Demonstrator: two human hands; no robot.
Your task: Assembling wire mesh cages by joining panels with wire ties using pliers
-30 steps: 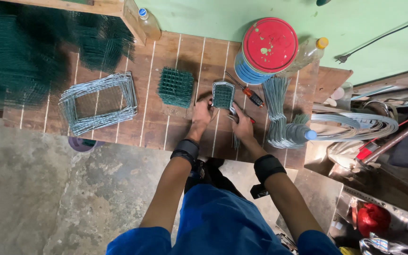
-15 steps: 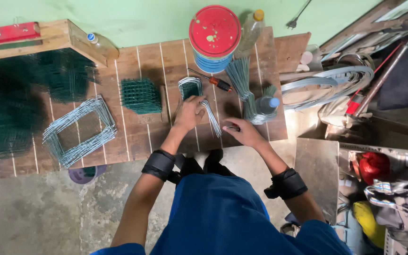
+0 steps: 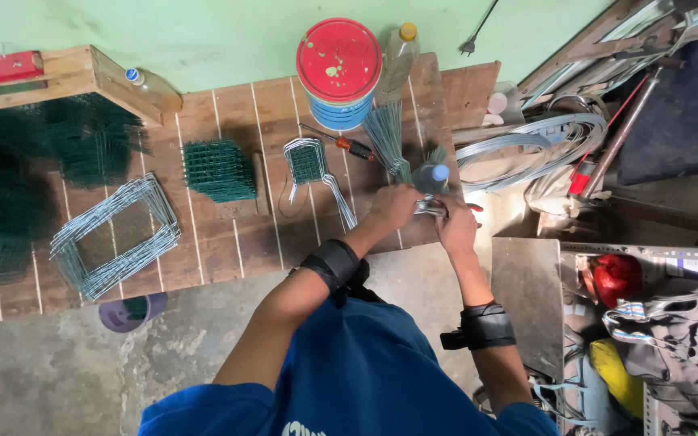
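Note:
Both my hands meet at the right end of the wooden bench (image 3: 228, 242). My left hand (image 3: 393, 206) pinches a small bunch of silvery wire pieces (image 3: 428, 208). My right hand (image 3: 456, 228) is closed around what looks like red-handled pliers (image 3: 473, 207), touching the same wires. A wire frame with green mesh (image 3: 309, 161) lies free on the bench, left of my hands. Just beyond my hands are a fan-shaped bundle of cut wires (image 3: 385, 133) and a blue-capped plastic bottle (image 3: 431, 178).
Further left lie a stack of green mesh squares (image 3: 218, 169), a pile of bare wire frames (image 3: 115, 234) and rolled green mesh (image 3: 2, 186). A red-lidded bucket (image 3: 338, 64), a yellow-capped bottle (image 3: 398, 52) and an orange-handled screwdriver (image 3: 353, 148) stand behind. Wire coils (image 3: 527, 149) hang right.
My hands let go of the meshed frame, which now lies on the bench, and moved right to the bench's edge, where they closed on wire pieces and a tool.

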